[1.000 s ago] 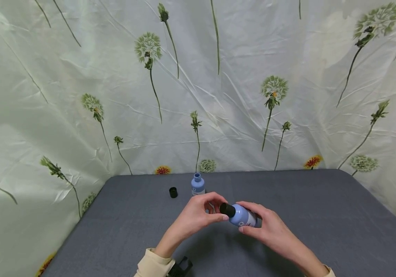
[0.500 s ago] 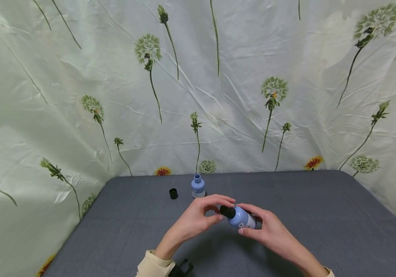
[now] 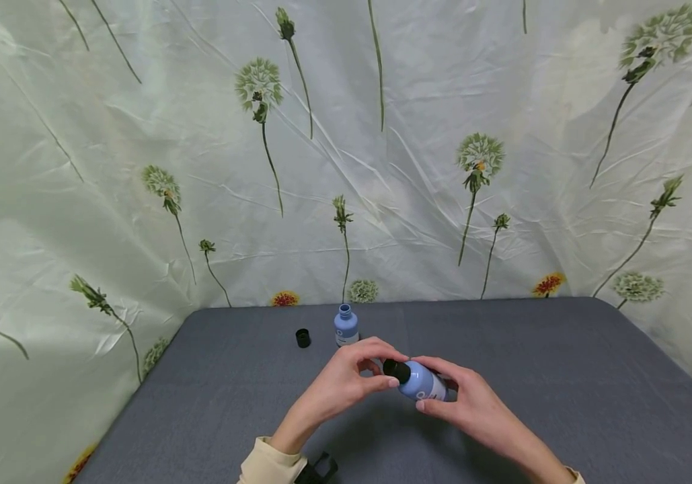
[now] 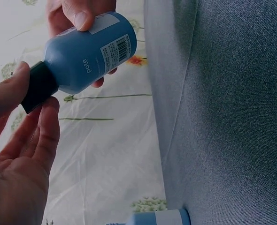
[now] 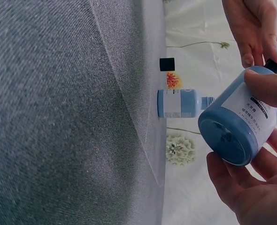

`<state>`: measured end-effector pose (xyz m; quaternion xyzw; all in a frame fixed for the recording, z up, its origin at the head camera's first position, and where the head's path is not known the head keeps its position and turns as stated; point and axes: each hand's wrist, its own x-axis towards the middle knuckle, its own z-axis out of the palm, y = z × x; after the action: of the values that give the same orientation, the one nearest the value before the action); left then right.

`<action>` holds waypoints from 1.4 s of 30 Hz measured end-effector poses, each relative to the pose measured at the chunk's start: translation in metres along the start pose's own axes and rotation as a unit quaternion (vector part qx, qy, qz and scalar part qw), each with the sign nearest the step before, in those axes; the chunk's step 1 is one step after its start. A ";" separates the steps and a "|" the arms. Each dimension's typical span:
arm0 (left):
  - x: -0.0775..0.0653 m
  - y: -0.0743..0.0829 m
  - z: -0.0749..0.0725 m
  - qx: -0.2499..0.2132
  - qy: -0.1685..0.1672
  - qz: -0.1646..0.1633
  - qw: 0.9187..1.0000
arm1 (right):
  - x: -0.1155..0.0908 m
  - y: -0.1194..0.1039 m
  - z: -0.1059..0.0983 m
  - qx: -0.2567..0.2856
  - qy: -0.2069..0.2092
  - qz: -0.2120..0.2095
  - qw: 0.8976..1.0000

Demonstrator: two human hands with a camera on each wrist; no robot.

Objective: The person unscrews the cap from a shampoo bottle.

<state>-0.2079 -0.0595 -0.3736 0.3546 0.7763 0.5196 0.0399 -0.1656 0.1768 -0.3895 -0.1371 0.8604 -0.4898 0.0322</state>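
left hand [image 3: 346,376] has its fingers pinching the black cap [image 4: 39,86] on this tilted blue bottle [image 4: 89,51], right hand [image 3: 469,398] has fingers round its body, uncapped bottle [image 3: 346,326] standing past the left fingers

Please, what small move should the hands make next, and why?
Perhaps the left hand should twist the black cap slightly to loosen it: that hand pinches the cap, the right hand grips the blue bottle, and the other bottle stands uncapped.
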 end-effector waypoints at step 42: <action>-0.001 -0.002 -0.007 -0.043 -0.047 0.020 0.998 | -0.001 -0.002 0.002 -0.011 0.015 0.009 1.000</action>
<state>-0.2115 -0.0657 -0.3724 0.3923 0.7430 0.5361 0.0810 -0.1643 0.1743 -0.3894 -0.1226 0.8672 -0.4821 0.0217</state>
